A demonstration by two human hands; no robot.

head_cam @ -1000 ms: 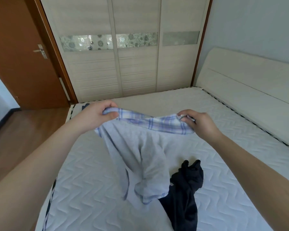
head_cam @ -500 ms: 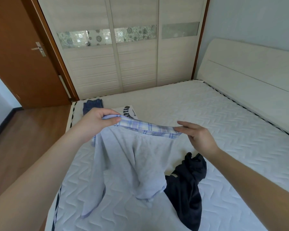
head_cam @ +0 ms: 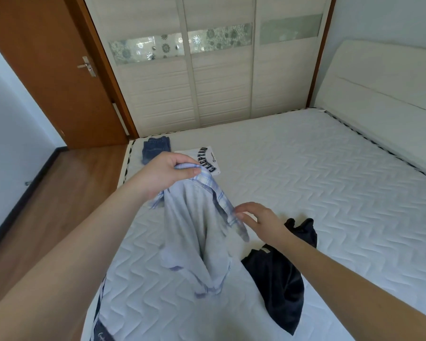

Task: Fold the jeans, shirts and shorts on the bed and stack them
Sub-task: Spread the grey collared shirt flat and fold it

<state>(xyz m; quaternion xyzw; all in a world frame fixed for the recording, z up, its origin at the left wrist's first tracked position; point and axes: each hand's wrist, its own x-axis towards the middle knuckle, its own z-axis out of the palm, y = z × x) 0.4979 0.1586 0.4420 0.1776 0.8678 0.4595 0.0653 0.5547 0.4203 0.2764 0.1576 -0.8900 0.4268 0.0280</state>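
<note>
My left hand (head_cam: 165, 173) grips the plaid band of a light blue garment (head_cam: 199, 242) and holds it up over the white quilted mattress (head_cam: 317, 183). The rest of the cloth hangs down to the bed. My right hand (head_cam: 256, 217) is lower, with loosely bent fingers whose tips touch the sagging plaid band. A crumpled dark navy garment (head_cam: 280, 286) lies on the mattress under my right forearm. Folded jeans (head_cam: 156, 150) and a folded white shirt with black letters (head_cam: 207, 158) lie side by side at the bed's far left corner.
A pale headboard (head_cam: 384, 94) runs along the bed's right side. White wardrobe doors (head_cam: 219, 89) stand beyond the far edge. A brown door (head_cam: 47, 70) and wood floor (head_cam: 59, 198) are to the left.
My right hand let go of the stretched band and dropped lower; the band now sags. My left hand stayed raised with its grip. The camera tilted down, showing the folded jeans and white shirt.
</note>
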